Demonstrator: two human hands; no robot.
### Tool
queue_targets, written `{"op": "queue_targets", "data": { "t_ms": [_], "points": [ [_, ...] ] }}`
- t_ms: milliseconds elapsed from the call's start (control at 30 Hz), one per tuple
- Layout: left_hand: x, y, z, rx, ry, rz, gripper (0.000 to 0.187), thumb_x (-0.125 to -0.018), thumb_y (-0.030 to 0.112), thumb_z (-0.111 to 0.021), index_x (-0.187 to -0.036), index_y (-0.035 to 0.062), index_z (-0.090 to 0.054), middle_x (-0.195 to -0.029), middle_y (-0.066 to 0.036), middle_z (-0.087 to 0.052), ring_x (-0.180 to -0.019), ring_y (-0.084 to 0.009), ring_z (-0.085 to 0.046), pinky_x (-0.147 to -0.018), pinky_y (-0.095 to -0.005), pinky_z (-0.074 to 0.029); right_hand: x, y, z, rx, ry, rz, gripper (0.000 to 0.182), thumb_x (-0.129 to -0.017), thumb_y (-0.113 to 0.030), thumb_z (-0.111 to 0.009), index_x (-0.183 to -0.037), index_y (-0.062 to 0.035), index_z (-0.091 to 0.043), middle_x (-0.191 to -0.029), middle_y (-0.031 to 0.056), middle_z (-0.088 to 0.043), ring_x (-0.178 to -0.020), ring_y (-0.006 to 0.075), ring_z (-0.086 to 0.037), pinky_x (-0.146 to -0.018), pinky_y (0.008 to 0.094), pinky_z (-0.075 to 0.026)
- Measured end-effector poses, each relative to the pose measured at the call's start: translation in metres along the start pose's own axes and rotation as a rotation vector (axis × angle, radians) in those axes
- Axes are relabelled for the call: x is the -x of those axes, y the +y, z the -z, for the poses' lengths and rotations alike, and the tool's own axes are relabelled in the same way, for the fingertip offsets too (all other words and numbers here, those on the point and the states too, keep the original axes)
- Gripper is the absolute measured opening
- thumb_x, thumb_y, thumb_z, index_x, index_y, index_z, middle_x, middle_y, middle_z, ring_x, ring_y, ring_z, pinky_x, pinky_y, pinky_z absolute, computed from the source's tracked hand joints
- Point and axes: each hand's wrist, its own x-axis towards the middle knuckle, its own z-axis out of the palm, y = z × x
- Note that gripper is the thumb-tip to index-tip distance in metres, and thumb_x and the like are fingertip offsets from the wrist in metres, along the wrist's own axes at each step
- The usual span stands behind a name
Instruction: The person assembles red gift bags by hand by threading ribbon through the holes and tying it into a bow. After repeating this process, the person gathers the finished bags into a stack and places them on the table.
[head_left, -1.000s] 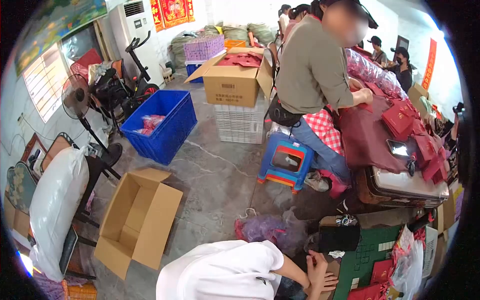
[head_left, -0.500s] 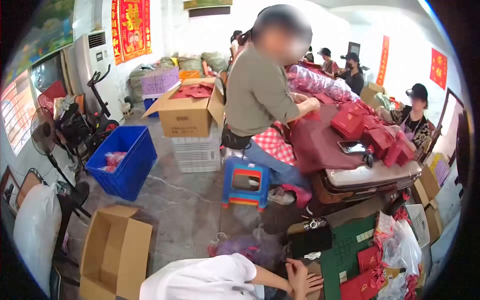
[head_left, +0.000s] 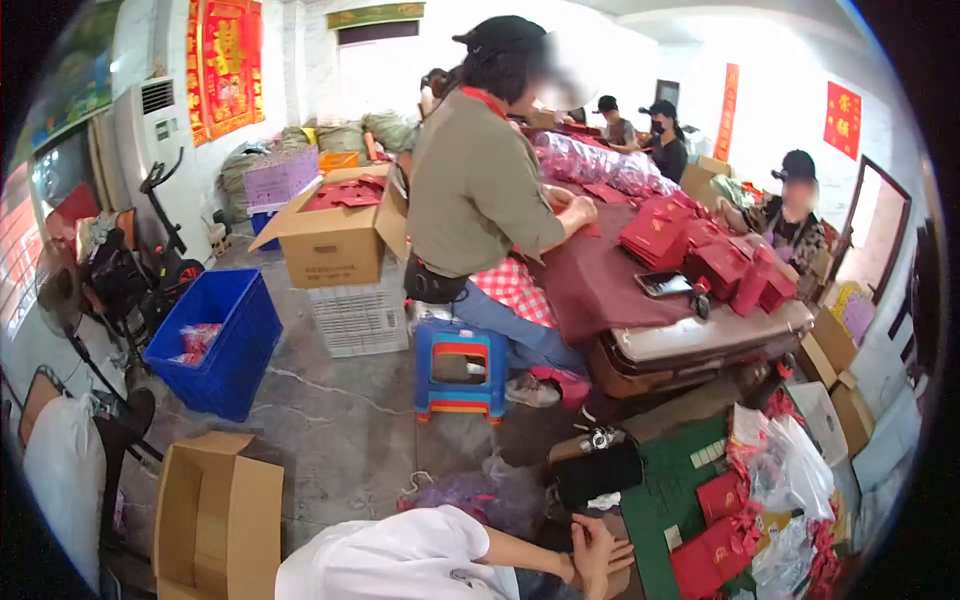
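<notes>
A white-sleeved arm reaches right along the bottom edge. My left hand is at its end, fingers spread and nothing visible in them. My right hand comes up from below and crosses over the left one, fingers extended and apparently empty. Just right of both is a green mat bearing red pouches and clear plastic bags. A black bag lies above the hands, with a crumpled white tissue at its lower edge.
A person in a green-grey shirt stands at a maroon-covered table with red bags and a phone. Others sit behind. On the floor are a stool, blue crate, open carton and purple plastic.
The view has shifted, so the room appears farther left. The standing person's head has turned from facing the camera toward the table. My hands remain crossed beside the green mat.
</notes>
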Motion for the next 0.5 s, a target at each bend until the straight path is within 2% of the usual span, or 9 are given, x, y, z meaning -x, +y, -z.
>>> {"op": "queue_targets", "data": {
  "t_ms": [67, 133, 167, 200, 233, 267, 300, 367, 500],
  "points": [
    [0.009, 0.013, -0.015, 0.051, -0.059, -0.012, 0.068, -0.074, 0.037, -0.076, -0.125, 0.0011, -0.051, -0.126, -0.014, -0.058, -0.119, -0.0289, -0.053, -0.097, -0.0384, -0.043, 0.01, 0.001, 0.014, -0.022, 0.038, -0.17, 0.019, -0.09, -0.009, -0.064, -0.107, -0.0019, -0.07, -0.094, 0.014, -0.068, -0.088, 0.026, -0.065, -0.078, 0.0351, -0.051],
    [0.019, 0.032, -0.05, 0.161, -0.17, -0.053, 0.067, -0.074, 0.037, -0.076, -0.125, 0.0012, -0.051, -0.125, -0.014, -0.058, -0.118, -0.0289, -0.053, -0.097, -0.0385, -0.043, 0.015, -0.01, 0.043, 0.071, 0.18, 0.028, 0.016, -0.09, -0.008, -0.063, -0.104, -0.0013, -0.069, -0.093, 0.0136, -0.067, -0.086, 0.0258, -0.065, -0.076, 0.0346, -0.051],
    [0.039, 0.04, -0.08, 0.232, -0.241, -0.076, 0.067, -0.074, 0.037, -0.077, -0.125, 0.0013, -0.051, -0.125, -0.014, -0.058, -0.118, -0.0289, -0.053, -0.097, -0.0385, -0.043, 0.022, -0.01, 0.055, 0.065, 0.23, -0.044, 0.015, -0.09, -0.006, -0.063, -0.104, -0.0011, -0.069, -0.093, 0.0134, -0.067, -0.085, 0.0257, -0.065, -0.074, 0.0342, -0.051],
    [0.021, 0.036, -0.083, 0.167, -0.694, -0.165, 0.057, -0.072, 0.037, -0.076, -0.116, 0.0073, -0.055, -0.125, -0.018, -0.057, -0.119, -0.0336, -0.051, -0.096, -0.0452, -0.043, 0.03, -0.009, 0.067, 0.062, 0.288, -0.117, 0.014, -0.09, -0.004, -0.063, -0.103, -0.0009, -0.068, -0.093, 0.0132, -0.067, -0.084, 0.0256, -0.065, -0.073, 0.0338, -0.051],
    [0.018, 0.032, -0.091, 0.224, -0.745, -0.091, 0.055, -0.072, 0.039, -0.075, -0.115, 0.0102, -0.056, -0.128, -0.02, -0.052, -0.119, -0.0394, -0.048, -0.095, -0.053, -0.041, 0.036, -0.01, 0.081, 0.108, 0.383, -0.146, 0.013, -0.089, -0.003, -0.063, -0.101, -0.0007, -0.068, -0.092, 0.0129, -0.066, -0.083, 0.0246, -0.065, -0.072, 0.0331, -0.051],
    [0.023, 0.039, -0.093, 0.099, -0.486, -0.131, 0.052, -0.073, 0.038, -0.075, -0.113, 0.009, -0.058, -0.127, -0.018, -0.05, -0.118, -0.0404, -0.047, -0.091, -0.0565, -0.04, 0.043, -0.01, 0.094, 0.157, 0.474, -0.168, 0.011, -0.089, -0.001, -0.063, -0.099, -0.0005, -0.068, -0.091, 0.0126, -0.065, -0.082, 0.0236, -0.065, -0.071, 0.0325, -0.051],
    [0.016, 0.039, -0.092, 0.019, -0.713, -0.023, 0.059, -0.081, 0.044, -0.07, -0.126, 0.0089, -0.056, -0.125, -0.017, -0.052, -0.117, -0.0392, -0.048, -0.095, -0.0539, -0.038, 0.049, -0.01, 0.103, 0.148, 0.575, -0.265, 0.011, -0.088, -0.001, -0.063, -0.098, -0.0004, -0.067, -0.09, 0.0121, -0.065, -0.08, 0.0225, -0.064, -0.071, 0.0321, -0.051],
    [0.003, 0.04, -0.098, 0.095, -0.596, 0.039, 0.051, -0.084, 0.037, -0.069, -0.125, 0.0097, -0.056, -0.117, -0.015, -0.052, -0.11, -0.0357, -0.049, -0.092, -0.0515, -0.039, 0.065, -0.005, 0.124, 0.173, 0.72, -0.39, 0.01, -0.088, -0.001, -0.063, -0.098, -0.0003, -0.067, -0.088, 0.0116, -0.064, -0.078, 0.0213, -0.063, -0.071, 0.0318, -0.051],
    [-0.047, 0.044, -0.124, 0.284, -0.489, 0.058, 0.053, -0.083, 0.035, -0.073, -0.123, 0.005, -0.056, -0.117, -0.016, -0.053, -0.109, -0.0356, -0.051, -0.092, -0.0464, -0.042, 0.091, 0.02, 0.155, 0.396, 0.997, -0.389, 0.018, -0.089, -0.003, -0.064, -0.107, -0.0014, -0.063, -0.089, 0.0064, -0.06, -0.079, 0.0137, -0.058, -0.071, 0.0285, -0.048]
  ]
}}
